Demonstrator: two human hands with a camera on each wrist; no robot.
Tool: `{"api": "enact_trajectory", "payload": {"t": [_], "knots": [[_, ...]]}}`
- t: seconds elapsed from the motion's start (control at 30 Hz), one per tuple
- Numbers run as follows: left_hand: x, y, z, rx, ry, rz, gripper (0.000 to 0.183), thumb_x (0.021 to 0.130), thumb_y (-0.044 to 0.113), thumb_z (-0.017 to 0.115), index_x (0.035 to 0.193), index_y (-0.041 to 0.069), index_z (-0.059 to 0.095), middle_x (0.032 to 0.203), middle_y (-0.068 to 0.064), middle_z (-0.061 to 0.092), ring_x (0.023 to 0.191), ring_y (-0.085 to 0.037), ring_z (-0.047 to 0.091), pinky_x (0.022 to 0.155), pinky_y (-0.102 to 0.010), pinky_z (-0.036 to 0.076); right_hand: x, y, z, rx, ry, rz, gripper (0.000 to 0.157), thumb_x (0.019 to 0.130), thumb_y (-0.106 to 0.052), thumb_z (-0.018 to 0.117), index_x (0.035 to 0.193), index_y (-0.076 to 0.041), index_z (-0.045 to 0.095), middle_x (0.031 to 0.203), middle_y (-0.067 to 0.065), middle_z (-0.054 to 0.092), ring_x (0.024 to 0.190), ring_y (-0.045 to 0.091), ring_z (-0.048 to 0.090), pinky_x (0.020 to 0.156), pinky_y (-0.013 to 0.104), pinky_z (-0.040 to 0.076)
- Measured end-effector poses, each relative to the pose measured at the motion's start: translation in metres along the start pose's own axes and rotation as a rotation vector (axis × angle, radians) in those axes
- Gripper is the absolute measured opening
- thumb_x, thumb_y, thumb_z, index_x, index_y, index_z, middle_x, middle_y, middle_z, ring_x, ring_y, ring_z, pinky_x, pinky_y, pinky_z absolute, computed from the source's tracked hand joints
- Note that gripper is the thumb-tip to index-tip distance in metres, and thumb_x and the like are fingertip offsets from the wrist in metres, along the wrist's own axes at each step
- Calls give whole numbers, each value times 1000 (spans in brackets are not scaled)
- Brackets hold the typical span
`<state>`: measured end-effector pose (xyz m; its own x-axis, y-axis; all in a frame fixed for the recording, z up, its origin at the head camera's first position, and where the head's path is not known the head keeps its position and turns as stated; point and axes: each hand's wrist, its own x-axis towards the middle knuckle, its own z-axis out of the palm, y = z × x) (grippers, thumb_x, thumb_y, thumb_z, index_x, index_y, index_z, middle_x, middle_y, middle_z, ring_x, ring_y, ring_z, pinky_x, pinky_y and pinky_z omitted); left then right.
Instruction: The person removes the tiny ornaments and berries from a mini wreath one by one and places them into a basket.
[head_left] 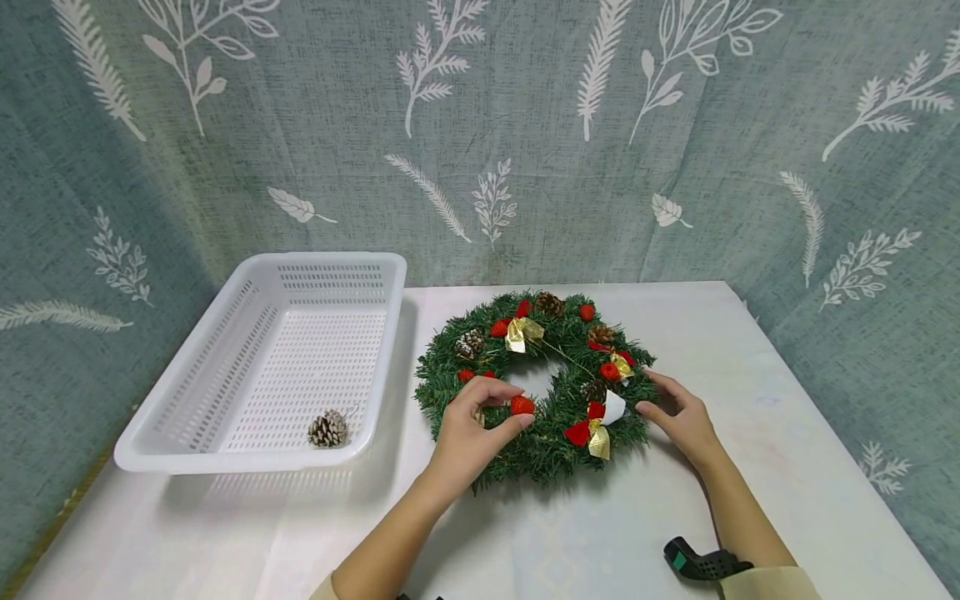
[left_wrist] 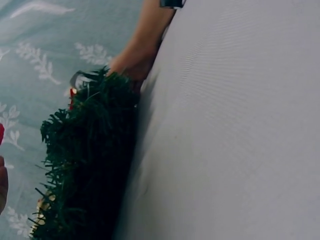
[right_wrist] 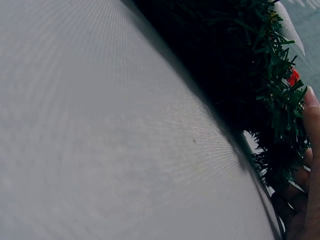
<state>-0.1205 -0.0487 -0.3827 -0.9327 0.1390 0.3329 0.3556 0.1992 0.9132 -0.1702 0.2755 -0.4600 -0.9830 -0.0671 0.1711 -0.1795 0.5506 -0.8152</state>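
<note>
A green Christmas wreath (head_left: 542,458) lies on the white table, trimmed with pine cones, red berries and red, gold and white bows. Over its front left part my left hand (head_left: 468,429) pinches a red berry ornament (head_left: 522,405) between thumb and index finger. The berry's edge also shows at the far left of the left wrist view. My right hand (head_left: 684,419) grips the wreath's right edge, thumb toward the top and fingers around the outer side. In the right wrist view, greenery partly hides those fingers (right_wrist: 300,177).
To the left stands a white plastic basket (head_left: 262,462) with perforated sides. One pine cone (head_left: 328,428) with a wire loop lies in its near right corner. A green leaf-patterned curtain (head_left: 480,208) hangs behind the table (head_left: 787,467). A black strap (head_left: 705,565) is on my right wrist.
</note>
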Motion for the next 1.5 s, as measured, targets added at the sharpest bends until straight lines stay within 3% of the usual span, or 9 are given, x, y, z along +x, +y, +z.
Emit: {"api": "enact_trajectory", "payload": {"t": [0.2, 0.23, 0.3, 0.5, 0.83, 1.13, 1.23, 1.4, 1.5], "knots": [[1, 1, -4, 1, 23, 21, 27, 76, 17, 79, 101, 18, 69, 99, 4, 61, 97, -27, 55, 87, -42, 47, 0, 0, 0, 2, -4, 3, 55, 90, -19, 65, 138, -3, 46, 139, 24, 45, 128, 43, 40, 102, 42, 40], [1, 1, -4, 0, 23, 24, 27, 77, 17, 79, 101, 18, 69, 99, 4, 61, 97, -27, 55, 87, -42, 47, 0, 0, 0, 0, -3, 3, 55, 90, -19, 66, 138, -3, 46, 139, 24, 45, 128, 43, 41, 102, 38, 40], [1, 2, -5, -11, 22, 28, 27, 77, 18, 79, 101, 18, 68, 99, 4, 61, 98, -28, 54, 87, -42, 47, 0, -1, 0, 3, -1, 2, 55, 89, -18, 66, 138, -3, 46, 139, 25, 45, 128, 43, 41, 102, 45, 40], [1, 4, -9, -24, 39, 32, 27, 76, 18, 80, 101, 17, 69, 100, 2, 60, 98, -30, 54, 89, -43, 46, 0, -3, 0, -8, 9, 3, 54, 89, -17, 66, 137, -3, 47, 137, 24, 47, 125, 41, 44, 99, 49, 39], [2, 12, -19, -72, 78, 36, 28, 77, 12, 79, 102, 9, 67, 103, -2, 60, 97, -15, 57, 90, -47, 49, 1, 0, 0, 9, -1, -16, 55, 90, -20, 65, 137, 0, 46, 138, 27, 44, 128, 47, 39, 102, 60, 34], [7, 13, -29, -80, 155, 103, 27, 75, 5, 79, 100, 5, 68, 100, -6, 61, 93, -18, 56, 83, -31, 50, 0, 0, 0, 17, -13, 3, 56, 90, -20, 65, 139, -1, 44, 140, 27, 42, 129, 46, 38, 101, 59, 35], [8, 15, -32, -95, 187, 126, 27, 74, 1, 78, 99, 1, 67, 99, -8, 61, 92, -15, 56, 86, -30, 50, 0, -1, -1, 14, -21, 8, 56, 91, -21, 64, 139, -2, 44, 141, 26, 42, 129, 44, 38, 102, 53, 37], [9, 20, -39, -98, 219, 147, 29, 74, -4, 76, 100, -4, 65, 98, -6, 61, 92, -10, 56, 86, -28, 49, 0, -2, -1, 6, -21, 11, 55, 91, -20, 64, 139, -4, 45, 141, 24, 43, 129, 42, 40, 95, 14, 38], [9, 23, -43, -108, 231, 156, 30, 74, -7, 75, 101, -6, 64, 98, -3, 60, 93, -11, 55, 87, -24, 48, -1, -2, -1, 8, -21, 15, 54, 91, -20, 64, 139, -5, 45, 141, 24, 43, 129, 42, 40, 91, 7, 34]]}}
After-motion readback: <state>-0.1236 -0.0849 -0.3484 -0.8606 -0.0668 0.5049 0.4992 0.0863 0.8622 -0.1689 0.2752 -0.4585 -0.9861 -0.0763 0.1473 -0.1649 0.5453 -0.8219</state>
